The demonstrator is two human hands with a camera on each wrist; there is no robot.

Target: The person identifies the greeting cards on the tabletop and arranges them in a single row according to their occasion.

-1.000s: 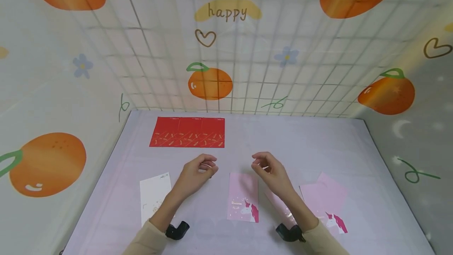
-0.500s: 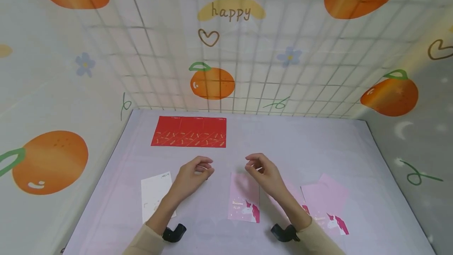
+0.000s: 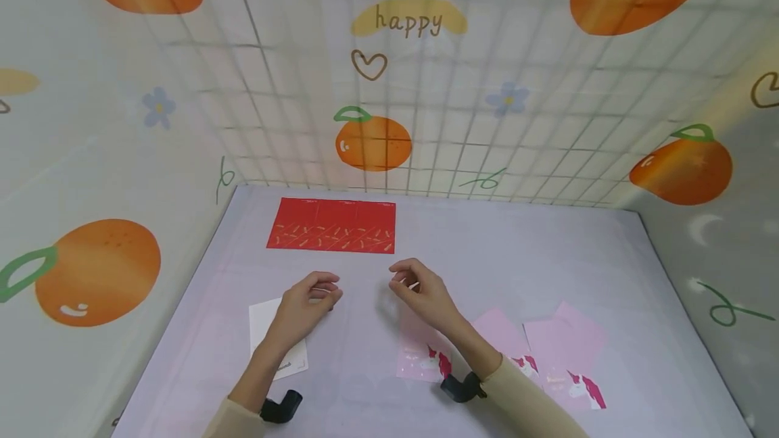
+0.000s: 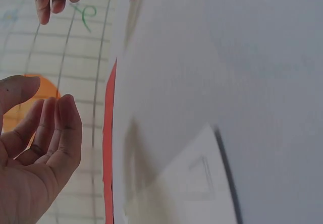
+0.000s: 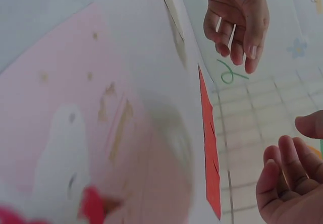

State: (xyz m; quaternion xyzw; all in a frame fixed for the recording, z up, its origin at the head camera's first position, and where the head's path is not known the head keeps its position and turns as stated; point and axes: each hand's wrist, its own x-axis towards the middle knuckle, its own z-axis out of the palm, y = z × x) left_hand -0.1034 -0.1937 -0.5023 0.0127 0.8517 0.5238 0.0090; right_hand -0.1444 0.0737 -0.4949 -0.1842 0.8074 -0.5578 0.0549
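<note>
Above the pale table (image 3: 359, 404), as the head view shows, both hands are raised and hold nothing. The left hand (image 3: 306, 303) has its fingers bent loosely, and behind its wrist a white card (image 3: 260, 323) lies partly covered from sight, at a small angle. The right hand (image 3: 426, 294) has the same relaxed shape, and it hides the upper part of a pink unicorn card (image 3: 414, 351). A second pink card (image 3: 496, 326) shows beside the right forearm, and farther to the right there is a pink group (image 3: 566, 343) of overlapping pieces, whose exact number I cannot tell. Near the far edge of the table, the red paper pieces (image 3: 331, 225) form one neat row, with three sections side by side. From this order I judge that the arranging is only partly done: the red row seems finished, while the pink pieces at the right lie at different angles and seem to be what is left; whether the white card has its final place, I cannot tell. In the left wrist view, the fingers of the left hand are curved with a gap to the thumb, well apart from the white card below. In the right wrist view, the right hand likewise grips nothing, and the pink unicorn card lies flat on the table, large but blurred.
</note>
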